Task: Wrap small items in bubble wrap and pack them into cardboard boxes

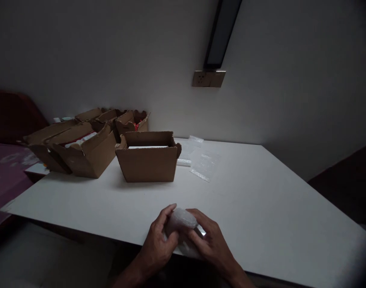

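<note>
The left hand and right hand are closed round a translucent wrapped bundle at the near edge of the white table, which stretches broadly rightward, while a cardboard box stands farther back beside bubble-wrap sheets.

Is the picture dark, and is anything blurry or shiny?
Head view: dim light; the table blurs towards the lower right corner. Head view: a faint shadow lies by the front box, and a small bright patch shows beside the bundle, near the right hand.
</note>
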Tool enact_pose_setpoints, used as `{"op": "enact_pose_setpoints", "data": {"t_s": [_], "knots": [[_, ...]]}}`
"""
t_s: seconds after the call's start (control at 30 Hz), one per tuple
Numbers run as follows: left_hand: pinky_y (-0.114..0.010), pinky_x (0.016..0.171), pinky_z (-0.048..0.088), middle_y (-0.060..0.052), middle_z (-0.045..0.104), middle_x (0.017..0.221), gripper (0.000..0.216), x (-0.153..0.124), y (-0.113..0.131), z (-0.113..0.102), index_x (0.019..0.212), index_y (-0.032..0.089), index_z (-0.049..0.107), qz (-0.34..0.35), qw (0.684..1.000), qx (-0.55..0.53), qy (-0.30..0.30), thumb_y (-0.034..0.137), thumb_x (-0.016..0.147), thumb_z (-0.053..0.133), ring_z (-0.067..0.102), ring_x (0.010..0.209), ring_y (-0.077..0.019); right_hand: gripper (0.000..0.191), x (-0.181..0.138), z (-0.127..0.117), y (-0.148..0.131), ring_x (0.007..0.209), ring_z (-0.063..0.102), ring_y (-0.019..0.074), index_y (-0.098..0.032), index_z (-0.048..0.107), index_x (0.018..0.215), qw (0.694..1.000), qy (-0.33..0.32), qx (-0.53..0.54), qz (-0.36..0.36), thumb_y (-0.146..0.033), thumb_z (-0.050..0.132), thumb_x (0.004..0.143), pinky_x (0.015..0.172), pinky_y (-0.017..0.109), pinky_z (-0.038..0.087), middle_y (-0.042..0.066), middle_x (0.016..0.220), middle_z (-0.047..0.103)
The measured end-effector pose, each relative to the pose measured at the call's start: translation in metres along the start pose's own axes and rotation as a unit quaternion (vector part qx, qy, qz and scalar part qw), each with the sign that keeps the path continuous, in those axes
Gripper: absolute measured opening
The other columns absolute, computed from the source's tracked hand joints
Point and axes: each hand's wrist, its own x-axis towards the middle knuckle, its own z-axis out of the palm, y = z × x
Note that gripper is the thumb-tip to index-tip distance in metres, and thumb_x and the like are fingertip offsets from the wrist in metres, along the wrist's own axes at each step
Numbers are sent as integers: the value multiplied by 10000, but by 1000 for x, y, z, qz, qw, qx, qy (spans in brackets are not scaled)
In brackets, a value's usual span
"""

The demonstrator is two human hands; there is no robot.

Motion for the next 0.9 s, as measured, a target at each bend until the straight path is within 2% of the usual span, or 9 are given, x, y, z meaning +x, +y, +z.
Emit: {"op": "enact_pose_setpoints", "data": {"t_s": [0.07, 0.2, 0.33, 0.43, 0.53, 0.67, 0.77, 0.9], "knots": [[-345, 1043, 457, -111, 581, 1358, 634, 1, -3, 0, 1428, 200, 439, -15, 1000, -10, 1, 129, 815, 585, 575, 1221, -235, 211, 2, 1, 0, 826, 672, 176, -202, 690, 1023, 1000, 16, 10, 7, -259, 525, 906, 719, 257, 530, 59, 985, 728], [-331, 954, 501, -83, 674, 1212, 533, 5, 1, -3, 1287, 187, 578, -6, 999, 29, -39, 65, 772, 514, 636, 1071, -221, 228, 1, 2, 8, 847, 682, 201, -199, 704, 1034, 1000, 9, -27, 12, -265, 573, 860, 741, 290, 541, 67, 979, 742], [-402, 1001, 471, -111, 658, 1203, 545, 5, 1, -4, 1284, 171, 584, 16, 992, 122, -1, 69, 755, 509, 600, 1116, -260, 332, -2, -3, 14, 952, 683, 236, -209, 697, 1127, 996, 37, -68, 43, -357, 670, 830, 838, 347, 549, 89, 1080, 741], [-428, 1012, 459, -125, 641, 1196, 534, 3, -3, -2, 1274, 165, 592, 27, 988, 153, 2, 74, 755, 504, 583, 1131, -271, 346, -1, -5, 14, 973, 686, 239, -206, 696, 1144, 996, 31, -66, 50, -380, 655, 848, 861, 353, 552, 99, 1118, 736], [-418, 997, 470, -121, 646, 1191, 518, 3, -3, -3, 1268, 180, 600, 34, 987, 155, -12, 87, 766, 511, 588, 1125, -267, 270, 2, -5, 11, 903, 697, 228, -200, 712, 1071, 998, 19, -56, 38, -334, 616, 858, 802, 322, 560, 85, 1021, 755], [-420, 987, 493, -123, 650, 1200, 546, 9, 2, -16, 1330, 190, 560, 59, 983, 176, -15, 173, 785, 598, 608, 1116, -269, 242, 3, -12, 8, 799, 684, 202, -209, 701, 1004, 995, 72, -29, 63, -391, 599, 882, 715, 273, 554, 46, 899, 745], [-451, 1004, 490, -128, 651, 1220, 505, 22, 12, -35, 1311, 199, 567, 134, 959, 246, 41, 223, 809, 619, 603, 1148, -283, 266, 0, -17, 12, 801, 673, 206, -208, 692, 979, 991, 89, -3, 100, -438, 615, 871, 708, 270, 547, 43, 886, 732], [-505, 1062, 437, -125, 621, 1298, 456, 55, 36, -58, 1314, 214, 548, 280, 878, 364, 137, 176, 860, 563, 547, 1254, -294, 319, -11, -13, 31, 736, 656, 202, -186, 682, 958, 984, 87, 53, 145, -483, 628, 854, 672, 281, 532, 39, 808, 699]]}}
